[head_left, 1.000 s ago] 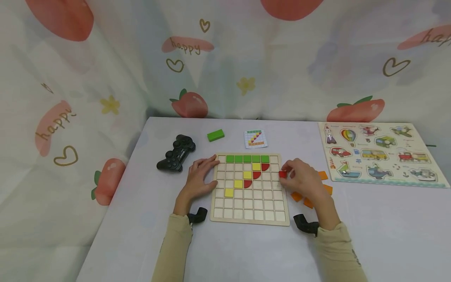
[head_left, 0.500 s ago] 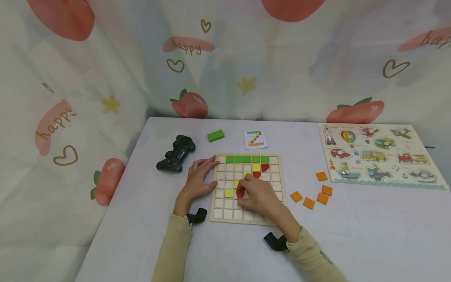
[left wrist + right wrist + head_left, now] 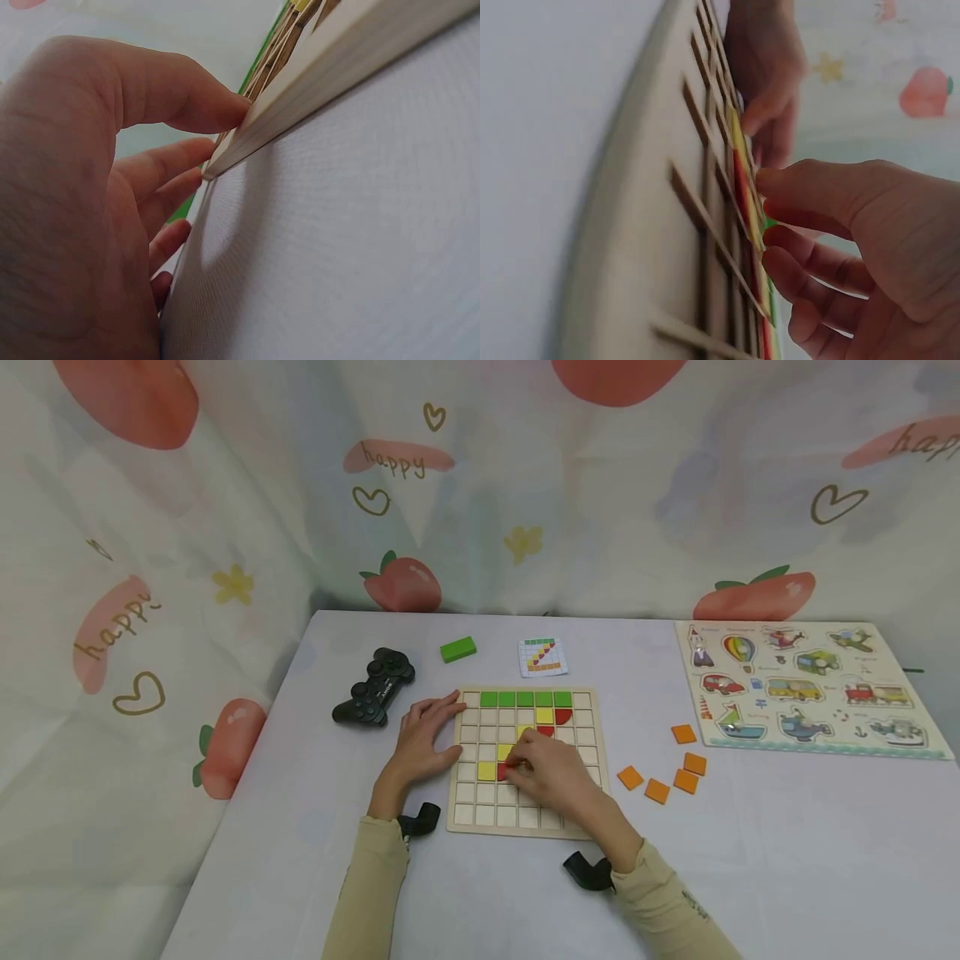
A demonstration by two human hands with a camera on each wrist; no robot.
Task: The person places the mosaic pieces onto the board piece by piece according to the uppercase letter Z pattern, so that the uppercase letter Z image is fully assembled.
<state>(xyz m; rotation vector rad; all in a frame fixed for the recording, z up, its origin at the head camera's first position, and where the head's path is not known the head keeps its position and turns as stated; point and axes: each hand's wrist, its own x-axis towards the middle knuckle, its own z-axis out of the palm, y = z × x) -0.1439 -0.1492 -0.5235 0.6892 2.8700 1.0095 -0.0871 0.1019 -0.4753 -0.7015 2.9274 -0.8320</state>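
Note:
A wooden grid board (image 3: 534, 836) lies on the table, holding a row of several green tiles (image 3: 526, 699) and a diagonal of yellow tiles (image 3: 487, 771). Beside the yellow run red rounded tiles (image 3: 563, 717). My left hand (image 3: 422, 745) rests at the board's left edge, fingers spread; in the left wrist view its thumb touches the frame. My right hand (image 3: 555, 768) is over the board, thumb and fingertips bent together at a red tile (image 3: 502, 772) in the cell right of the lowest yellow one. That hand hides part of the diagonal.
Several orange tiles (image 3: 657, 791) lie right of the board. Behind it are a green block (image 3: 458, 650) and a small pattern card (image 3: 543, 658). A black game controller (image 3: 374, 687) is at the left; a picture puzzle board (image 3: 813, 689) occupies the back right.
My right hand has moved left from the board's right edge, carrying a red tile to the cell beside the lowest yellow one. The tile now sits flatter there. My left hand has stayed put.

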